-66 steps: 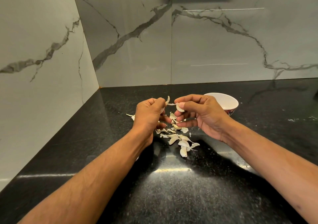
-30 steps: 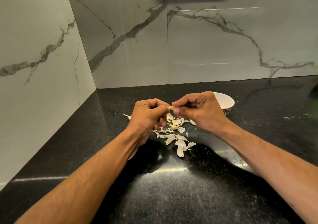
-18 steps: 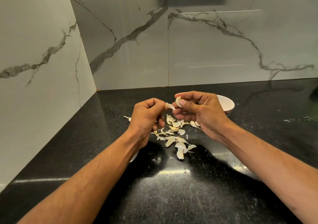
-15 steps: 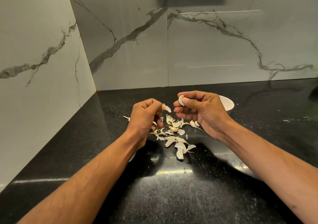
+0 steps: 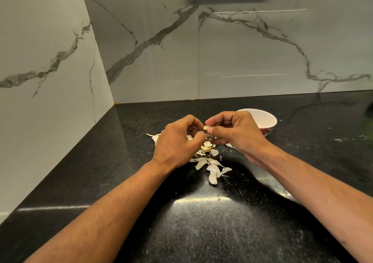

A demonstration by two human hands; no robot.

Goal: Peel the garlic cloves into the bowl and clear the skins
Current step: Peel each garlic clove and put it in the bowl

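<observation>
Item: 1 garlic clove (image 5: 206, 129), pinched in the grip of the right hand (image 5: 235, 133), with the left hand (image 5: 177, 141) now closed back in and its curled fingertips picking at the clove, where 0.5 s ago the 2 hands were parted with a torn skin in the left; judged, another strip is being started, so peeling continues. Below the grip on the bench (image 5: 201, 222): 1 pile of cloves and skins (image 5: 210, 162), count unclear. Right of the grip: 1 bowl (image 5: 268, 119).
</observation>
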